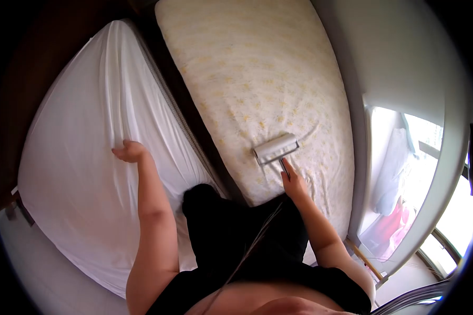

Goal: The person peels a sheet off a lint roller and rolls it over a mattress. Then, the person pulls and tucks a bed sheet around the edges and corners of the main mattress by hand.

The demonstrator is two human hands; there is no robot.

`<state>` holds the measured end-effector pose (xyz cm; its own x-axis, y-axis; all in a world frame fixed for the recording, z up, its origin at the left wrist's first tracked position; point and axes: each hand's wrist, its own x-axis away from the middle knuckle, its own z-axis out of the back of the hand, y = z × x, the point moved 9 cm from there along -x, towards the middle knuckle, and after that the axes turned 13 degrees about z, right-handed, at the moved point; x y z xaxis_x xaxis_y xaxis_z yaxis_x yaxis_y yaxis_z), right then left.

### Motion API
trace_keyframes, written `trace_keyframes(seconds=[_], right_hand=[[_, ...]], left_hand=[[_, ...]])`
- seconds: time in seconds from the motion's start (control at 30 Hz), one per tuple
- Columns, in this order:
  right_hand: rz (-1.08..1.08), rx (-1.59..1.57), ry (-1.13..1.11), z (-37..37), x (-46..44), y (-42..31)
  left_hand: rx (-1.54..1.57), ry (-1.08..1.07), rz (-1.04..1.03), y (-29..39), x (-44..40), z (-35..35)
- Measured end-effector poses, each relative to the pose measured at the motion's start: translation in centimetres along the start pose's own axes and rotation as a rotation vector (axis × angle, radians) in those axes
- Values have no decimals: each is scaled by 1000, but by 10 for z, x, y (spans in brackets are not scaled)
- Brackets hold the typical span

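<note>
Roller (276,149), cylindrical, on wrinkled, yellow-specked mattress (247,68); right grip (295,184) clamped round handle (284,165), left grip (131,151) unclear

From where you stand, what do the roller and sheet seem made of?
Roller: probably paper or plastic film, pale and smooth, with a slight sheen along it. Sheet: likely thin cotton or a blend, fairly matte, judging by its soft, long folds.

sheeted bed (68,178) on the left, bare mattress (263,63) on the right, narrow gap (186,102) running between em | lint roller (276,148) sits on the mattress toward its near end, right hand (295,182) at the handle (284,165) | left hand (130,151) over the sheeted side | window (428,131) further right, in the wall (404,68) beside the mattress
</note>
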<state>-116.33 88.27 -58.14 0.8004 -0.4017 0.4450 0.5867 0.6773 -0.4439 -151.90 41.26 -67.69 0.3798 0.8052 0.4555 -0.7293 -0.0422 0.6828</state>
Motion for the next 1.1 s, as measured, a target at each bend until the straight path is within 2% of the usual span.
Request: trace_keyframes(seconds=[0.07, 0.17, 0.2, 0.3, 0.33, 0.37, 0.43, 0.47, 0.53, 0.6, 0.67, 0.7, 0.73, 0.77, 0.8, 0.83, 0.9, 0.93, 1.03, 1.07, 1.1], right_hand=[[59, -6, 49, -4, -61, -25], [38, 90, -12, 27, -179, -88], [40, 113, -32, 40, -222, -115], [235, 223, 52, 68, -361, -191], [306, 272, 93, 79, -403, -219], [469, 243, 231, 90, -444, -244], [434, 21, 153, 98, -501, -280], [452, 122, 128, 104, -507, -308], [416, 25, 219, 96, -503, -294], [511, 36, 317, 69, -464, -250], [299, -20, 198, 32, -371, -189], [334, -23, 197, 13, -315, -156], [282, -65, 136, -2, -252, -124], [118, -97, 32, -14, -187, -91], [113, -23, 19, -20, -124, -63], [-74, 28, -128, -20, -64, -45], [-141, 31, -237, -5, 17, -32], [-169, 72, -316, 5, 32, -32], [-32, -47, -7, 52, -28, -69], [-102, -97, -12, 64, -79, -97], [186, -14, 117, 70, -136, -119]], left_hand=[[-447, 259, -110, -30, -46, 6], [-622, 401, -39, -14, -24, -5], [-615, 414, -44, -15, -29, -6], [-617, 449, -33, -31, -40, -15], [-632, 464, -27, -34, -45, -17], [-644, 482, -21, -35, -49, -18], [-644, 467, -1, -36, -55, -21], [-645, 463, 9, -36, -55, -21], [-639, 478, -15, -29, -50, -19], [-657, 469, -10, -29, -48, -16], [-674, 451, 31, -33, -53, -21], [-704, 448, 40, -33, -52, -22], [-734, 445, 48, -32, -51, -22], [-764, 447, 57, -32, -51, -22], [-763, 446, 59, -33, -53, -23], [-762, 447, 64, -36, -55, -23], [-767, 440, 74, -36, -55, -22], [-767, 434, 81, -33, -53, -22], [-732, 434, 75, -26, -50, -20], [-718, 432, 66, -25, -50, -20], [-718, 452, 42, -28, -53, -20]])
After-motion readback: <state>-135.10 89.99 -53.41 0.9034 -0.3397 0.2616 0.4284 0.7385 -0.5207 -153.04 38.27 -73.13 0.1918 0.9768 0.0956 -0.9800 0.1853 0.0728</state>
